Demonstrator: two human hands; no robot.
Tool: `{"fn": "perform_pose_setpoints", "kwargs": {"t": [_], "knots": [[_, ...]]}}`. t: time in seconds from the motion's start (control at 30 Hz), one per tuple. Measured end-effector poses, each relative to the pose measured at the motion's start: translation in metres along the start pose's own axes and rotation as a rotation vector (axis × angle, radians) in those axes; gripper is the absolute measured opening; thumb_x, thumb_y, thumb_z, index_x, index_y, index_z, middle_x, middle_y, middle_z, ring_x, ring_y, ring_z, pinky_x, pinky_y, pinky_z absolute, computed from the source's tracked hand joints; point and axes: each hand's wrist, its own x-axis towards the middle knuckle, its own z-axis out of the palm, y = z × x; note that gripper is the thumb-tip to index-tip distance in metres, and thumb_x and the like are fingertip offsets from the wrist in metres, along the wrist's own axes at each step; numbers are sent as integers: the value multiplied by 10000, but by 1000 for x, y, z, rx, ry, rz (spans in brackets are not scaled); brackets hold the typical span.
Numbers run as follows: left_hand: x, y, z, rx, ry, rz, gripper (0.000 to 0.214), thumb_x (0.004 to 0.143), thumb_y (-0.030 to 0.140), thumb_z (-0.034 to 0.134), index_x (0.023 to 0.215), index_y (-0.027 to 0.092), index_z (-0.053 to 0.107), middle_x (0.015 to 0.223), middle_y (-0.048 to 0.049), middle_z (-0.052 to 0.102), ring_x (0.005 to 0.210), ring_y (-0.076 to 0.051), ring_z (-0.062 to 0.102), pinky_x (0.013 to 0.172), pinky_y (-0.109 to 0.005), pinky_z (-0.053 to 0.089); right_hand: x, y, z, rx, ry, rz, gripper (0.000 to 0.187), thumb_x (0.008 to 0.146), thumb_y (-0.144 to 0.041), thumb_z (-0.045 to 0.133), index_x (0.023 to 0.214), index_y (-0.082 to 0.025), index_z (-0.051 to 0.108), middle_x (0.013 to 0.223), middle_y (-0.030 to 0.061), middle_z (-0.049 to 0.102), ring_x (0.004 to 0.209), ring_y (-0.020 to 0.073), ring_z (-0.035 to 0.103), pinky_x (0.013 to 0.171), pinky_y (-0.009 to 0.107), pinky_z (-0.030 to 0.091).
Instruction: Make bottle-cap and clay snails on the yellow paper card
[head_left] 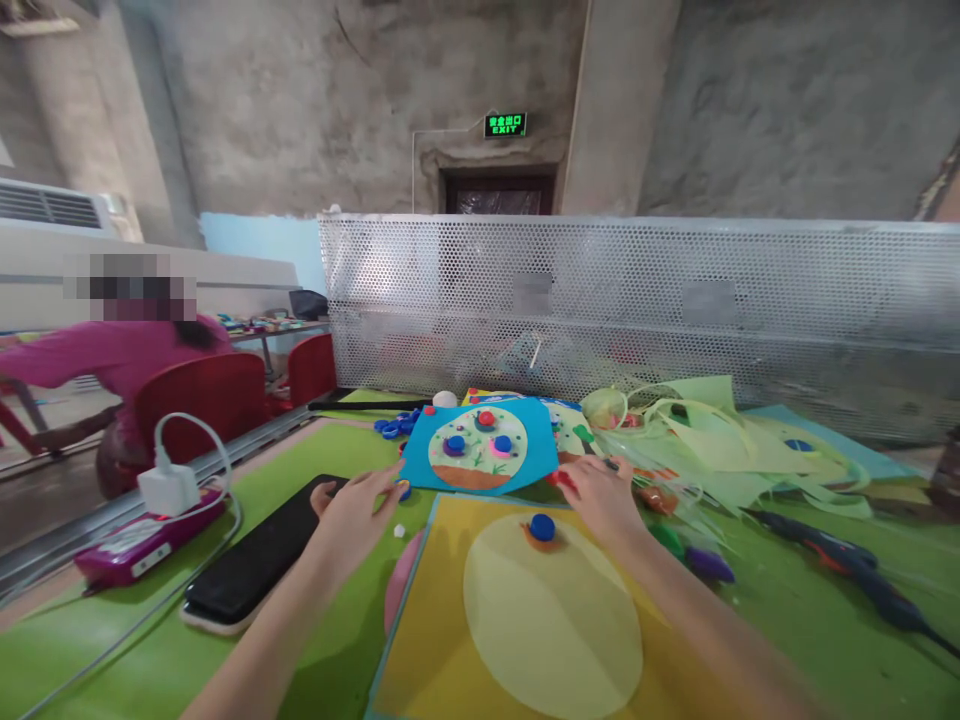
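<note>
A blue card (pixel 420 450) with a round white picture of bottle caps, grass and brown ground leans at the table's far side. My left hand (pixel 364 505) reaches to its lower left corner, fingers stretched out and thumb apart, beside a small blue-and-yellow piece (pixel 404 490). At the lower right corner, my right hand (pixel 600 495) has its fingers bent around a small red piece (pixel 559 479), probably a cap, partly hidden. Nearer me lies a yellow sheet (pixel 427 600) with a pale oval (pixel 555 620); a blue bottle cap (pixel 542 527) on an orange piece sits at the oval's top.
Left are a black phone (pixel 255 555), a purple power strip (pixel 150 540) and a white charger (pixel 168 488) with cable. Right lie a glue gun (pixel 847 560), purple clay (pixel 709 564) and paper strips. A perforated metal screen (pixel 637 300) stands behind. A person in pink (pixel 127 350) sits left.
</note>
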Motion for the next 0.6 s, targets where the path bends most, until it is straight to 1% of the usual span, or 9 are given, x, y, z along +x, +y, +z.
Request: {"fn": "perform_pose_setpoints", "kwargs": {"t": [0.07, 0.13, 0.2, 0.27, 0.33, 0.4, 0.5, 0.57, 0.6], "knots": [[-1, 5, -2, -59, -15, 14, 255, 894, 295, 517, 1113, 168, 550, 1055, -64, 614, 982, -224, 586, 879, -461, 445, 8, 3, -17, 140, 147, 91, 194, 885, -320, 532, 950, -152, 605, 975, 57, 630, 990, 233, 561, 931, 501, 355], [-3, 13, -1, -127, -29, 42, 254, 898, 287, 491, 1125, 187, 543, 1084, -78, 620, 1075, -257, 541, 956, -516, 361, 15, 4, -36, 307, 279, 163, 257, 883, -356, 494, 1014, -149, 572, 1031, 96, 622, 1024, 256, 547, 945, 510, 339], [-6, 26, 2, -224, -67, 83, 251, 887, 299, 480, 1115, 218, 547, 1153, -86, 606, 1146, -278, 491, 1003, -527, 297, 19, -1, -52, 500, 325, 193, 332, 884, -411, 438, 1072, -154, 532, 1082, 125, 616, 1022, 252, 562, 900, 452, 415], [-9, 45, 6, -344, -161, 135, 251, 877, 325, 481, 1098, 233, 556, 1190, -79, 595, 1143, -263, 500, 990, -465, 348, 16, -13, -60, 689, 264, 210, 388, 869, -467, 410, 1071, -158, 529, 1021, 121, 651, 910, 234, 625, 772, 386, 509], [-10, 67, 10, -475, -305, 181, 268, 898, 346, 458, 1104, 207, 559, 1145, -75, 619, 1050, -220, 574, 862, -368, 477, 8, -27, -60, 833, 139, 218, 407, 833, -504, 437, 1003, -156, 564, 893, 99, 688, 753, 219, 665, 641, 348, 547], [-6, 87, 12, -585, -434, 201, 286, 930, 339, 428, 1118, 157, 544, 1052, -75, 650, 911, -186, 637, 731, -338, 533, -1, -38, -57, 913, 22, 220, 404, 804, -511, 468, 944, -150, 586, 810, 88, 701, 666, 213, 668, 570, 336, 551], [3, 105, 17, -659, -558, 221, 272, 923, 348, 464, 921, 118, 609, 870, -40, 669, 769, -154, 652, 680, -329, 536, -12, -40, -54, 924, -68, 219, 391, 789, -495, 481, 926, -148, 597, 796, 90, 701, 682, 225, 666, 573, 347, 543], [6, 108, 22, -663, -580, 225, 276, 909, 338, 492, 798, 118, 618, 768, -15, 661, 692, -136, 640, 658, -312, 525, -16, -37, -55, 860, -55, 211, 351, 768, -472, 513, 924, -167, 591, 880, 98, 685, 785, 243, 648, 663, 377, 522], [5, 107, 24, -655, -570, 221, 278, 903, 328, 498, 754, 126, 619, 731, -6, 657, 665, -131, 631, 642, -297, 515, -19, -36, -57, 811, -30, 203, 314, 763, -452, 526, 908, -179, 584, 924, 101, 668, 845, 252, 624, 726, 396, 494]]}}
